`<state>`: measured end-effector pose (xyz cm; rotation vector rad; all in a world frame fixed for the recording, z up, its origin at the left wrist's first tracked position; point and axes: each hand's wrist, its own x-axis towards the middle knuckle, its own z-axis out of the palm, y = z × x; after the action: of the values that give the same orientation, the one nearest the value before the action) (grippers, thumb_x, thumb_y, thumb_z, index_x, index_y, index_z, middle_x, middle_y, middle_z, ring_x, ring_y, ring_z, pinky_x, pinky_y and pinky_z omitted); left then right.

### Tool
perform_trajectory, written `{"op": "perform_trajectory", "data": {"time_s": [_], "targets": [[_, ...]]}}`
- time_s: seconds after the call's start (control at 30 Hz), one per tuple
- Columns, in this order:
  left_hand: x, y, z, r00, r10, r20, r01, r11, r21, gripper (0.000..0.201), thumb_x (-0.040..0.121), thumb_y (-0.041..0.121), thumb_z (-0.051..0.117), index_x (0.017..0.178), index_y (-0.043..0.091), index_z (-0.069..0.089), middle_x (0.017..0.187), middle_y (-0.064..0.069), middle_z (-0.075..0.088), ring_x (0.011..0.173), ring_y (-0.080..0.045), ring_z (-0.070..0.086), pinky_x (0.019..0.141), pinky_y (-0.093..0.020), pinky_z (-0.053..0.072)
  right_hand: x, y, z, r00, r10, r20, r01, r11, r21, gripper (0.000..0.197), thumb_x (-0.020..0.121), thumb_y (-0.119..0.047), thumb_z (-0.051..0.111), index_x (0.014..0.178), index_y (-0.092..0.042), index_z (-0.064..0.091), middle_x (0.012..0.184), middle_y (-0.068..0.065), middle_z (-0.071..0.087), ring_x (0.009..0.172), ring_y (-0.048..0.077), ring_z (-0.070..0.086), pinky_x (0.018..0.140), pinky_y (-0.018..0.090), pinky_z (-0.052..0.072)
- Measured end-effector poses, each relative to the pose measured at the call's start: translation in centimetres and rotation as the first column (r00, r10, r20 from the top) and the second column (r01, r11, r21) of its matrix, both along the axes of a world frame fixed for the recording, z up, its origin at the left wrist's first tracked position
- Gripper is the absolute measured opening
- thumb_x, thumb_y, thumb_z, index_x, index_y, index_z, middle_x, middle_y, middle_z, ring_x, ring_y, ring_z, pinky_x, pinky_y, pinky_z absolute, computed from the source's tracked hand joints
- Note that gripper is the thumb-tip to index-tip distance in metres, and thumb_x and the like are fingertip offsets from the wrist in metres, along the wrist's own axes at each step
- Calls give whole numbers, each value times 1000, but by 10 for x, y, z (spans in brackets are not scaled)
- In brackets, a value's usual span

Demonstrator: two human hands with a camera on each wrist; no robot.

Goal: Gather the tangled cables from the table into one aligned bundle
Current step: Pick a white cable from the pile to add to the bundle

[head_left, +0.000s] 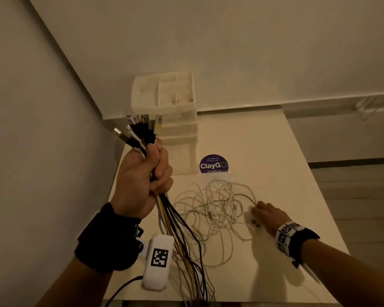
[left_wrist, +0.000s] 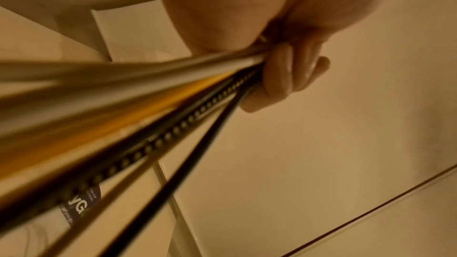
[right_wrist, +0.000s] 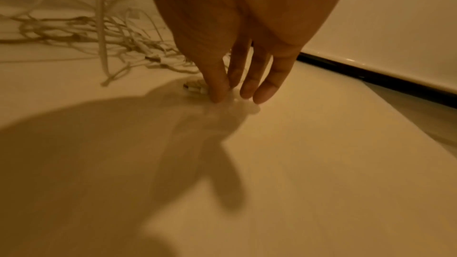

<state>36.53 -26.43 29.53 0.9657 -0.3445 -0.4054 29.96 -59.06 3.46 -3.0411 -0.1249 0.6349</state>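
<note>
My left hand (head_left: 151,173) is raised above the table's left side and grips a bundle of cables (head_left: 142,129), black, white and yellow, with the USB plugs fanned out above the fist. Their strands (head_left: 177,235) hang down past the table's near edge. In the left wrist view the curled fingers (left_wrist: 279,73) wrap the bundle (left_wrist: 173,108). A tangle of white cables (head_left: 217,207) lies on the white table (head_left: 286,151). My right hand (head_left: 262,214) is at the tangle's right edge, fingers (right_wrist: 267,89) straight, tips down on the table beside a small plug (right_wrist: 194,88).
A white plastic drawer organiser (head_left: 173,120) stands at the back left of the table. A round ClayGo sticker (head_left: 213,164) lies just right of it. Walls close the left and back. The table's right edge (head_left: 333,207) drops to the floor.
</note>
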Motion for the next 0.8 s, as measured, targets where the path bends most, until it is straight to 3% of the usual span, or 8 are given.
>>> {"op": "perform_trajectory", "data": {"time_s": [0.17,0.27,0.3,0.37,0.47,0.57,0.7,0.8], "targets": [[6,-3,-6,998,-6,-66,3,998,-56,23,98,30,34,87,14,46,53,6,34,38,-5,18,36,-18,17,-6,-19,-11,988,7,153,-32,986,162,17,95,-18,54,108,-16,64,115,3,60,103,26,55,77,36,47],[9,-8,-10,996,-28,-86,20,996,-84,24,98,31,34,87,14,48,53,6,34,39,-6,15,35,-19,16,-6,-20,6,976,-174,128,121,931,346,17,100,-21,46,107,-15,60,108,3,62,96,22,56,78,31,43],[11,-10,-11,995,-36,-94,27,995,-91,25,98,32,34,87,14,48,53,6,33,39,-6,15,35,-19,16,-5,-16,18,948,-301,103,223,860,460,16,102,-22,43,105,-13,56,103,4,65,90,22,58,75,30,43],[13,-13,-14,994,-39,-106,29,995,-92,26,99,32,34,87,14,49,53,6,33,38,-5,17,35,-19,17,4,-3,49,838,-545,34,358,596,719,14,103,-22,39,98,-11,46,88,4,71,76,20,63,68,28,45],[18,-23,-14,993,-50,-107,42,996,-73,24,97,34,41,85,14,48,53,6,32,36,-2,24,35,-17,18,22,15,110,735,-675,-57,285,232,930,18,104,-21,35,96,-6,39,68,9,65,62,23,61,69,39,52],[19,-35,-8,996,-44,-74,45,999,9,37,86,33,65,74,14,37,51,4,25,35,-3,22,36,-16,17,34,40,168,740,-640,-208,211,-73,975,14,104,-18,37,98,-8,43,63,6,49,54,21,45,59,38,48],[15,-48,-1,1000,15,27,-19,991,136,36,86,21,63,62,16,37,51,2,16,36,-8,13,38,-19,10,39,76,220,778,-491,-393,178,-427,887,11,102,-8,38,100,-7,49,67,6,46,57,18,36,58,32,31],[15,-52,1,997,56,60,-67,981,182,34,87,21,62,60,19,42,48,6,21,36,-9,14,39,-19,12,33,100,244,832,-380,-404,144,-556,819,14,95,-1,42,103,-4,53,71,7,52,60,17,42,59,31,31]]}}
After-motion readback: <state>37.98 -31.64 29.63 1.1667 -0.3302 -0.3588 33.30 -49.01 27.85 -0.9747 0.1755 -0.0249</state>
